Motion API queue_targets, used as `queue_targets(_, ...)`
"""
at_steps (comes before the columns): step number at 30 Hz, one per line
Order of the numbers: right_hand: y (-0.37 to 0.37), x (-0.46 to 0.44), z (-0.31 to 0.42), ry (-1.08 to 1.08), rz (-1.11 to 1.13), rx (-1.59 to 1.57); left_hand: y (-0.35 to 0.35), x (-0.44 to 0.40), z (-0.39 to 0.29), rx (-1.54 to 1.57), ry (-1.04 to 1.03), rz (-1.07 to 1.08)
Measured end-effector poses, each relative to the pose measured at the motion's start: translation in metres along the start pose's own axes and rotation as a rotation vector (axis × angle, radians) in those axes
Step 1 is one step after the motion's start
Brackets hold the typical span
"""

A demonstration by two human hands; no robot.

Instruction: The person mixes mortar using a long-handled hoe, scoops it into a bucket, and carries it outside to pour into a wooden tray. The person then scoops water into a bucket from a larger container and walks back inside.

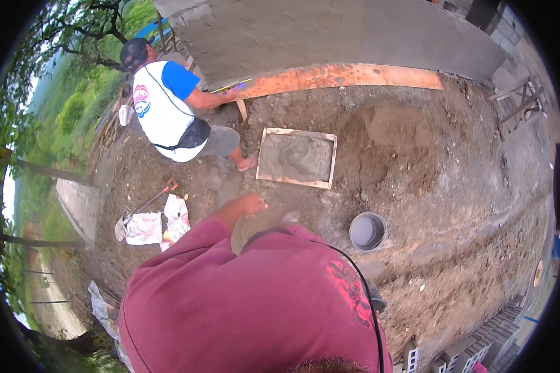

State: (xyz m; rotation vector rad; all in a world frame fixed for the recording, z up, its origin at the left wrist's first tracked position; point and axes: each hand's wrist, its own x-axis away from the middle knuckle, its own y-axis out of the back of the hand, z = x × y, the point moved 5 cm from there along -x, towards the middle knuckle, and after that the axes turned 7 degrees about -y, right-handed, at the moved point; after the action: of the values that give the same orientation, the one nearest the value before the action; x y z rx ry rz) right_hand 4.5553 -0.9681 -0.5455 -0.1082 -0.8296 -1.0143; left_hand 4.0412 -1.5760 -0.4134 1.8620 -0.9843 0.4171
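Note:
My left hand [253,204] hangs in front of my maroon shirt with its fingers curled in, and nothing shows in it. It is nearest to a shallow wooden mixing box [295,183], which stands a little beyond it on the dirt. Wet grey mortar [297,156] lies in the box, heaped and swirled. To the right, a grey bucket [368,232] sits on the ground, apart from my hand. My right hand is hidden behind my body. A dark grey object [378,303], only partly visible, pokes out by my right side.
A co-worker [168,112] crouches at back left, a hand at the orange-brown board [348,76] along the plastered wall [330,37]. Cement bags [144,228] and a shovel [162,194] lie left. Damp soil [392,137] is right of the box; hollow blocks [479,348] are stacked lower right.

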Motion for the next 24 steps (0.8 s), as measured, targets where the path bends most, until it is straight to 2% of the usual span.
queue_targets(1,-0.002,-0.002,0.002,0.003,-0.02,0.011,0.002,0.0,0.0,0.006,0.007,-0.005)
queue_targets(3,-0.002,-0.01,-0.002,-0.217,0.02,-0.241,0.004,0.002,0.001,0.018,0.022,-0.01)
queue_targets(6,-0.004,-0.019,-0.01,-0.495,0.05,-0.45,-0.006,-0.002,0.022,-0.13,-0.209,-0.23)
queue_targets(9,-0.006,-0.027,-0.023,-0.579,0.111,-0.503,-0.01,0.005,0.035,-0.162,-0.082,-0.03)
queue_targets(12,-0.024,0.004,0.01,-0.56,-0.012,-0.462,-0.005,0.025,0.026,-0.239,-0.072,-0.027)
queue_targets(17,-0.006,-0.052,-0.048,-0.46,0.174,-0.462,-0.02,0.032,0.038,-0.18,0.003,-0.005)
queue_targets(24,-0.013,-0.043,-0.041,-0.424,0.177,-0.415,-0.022,0.022,0.028,-0.183,-0.084,-0.026)
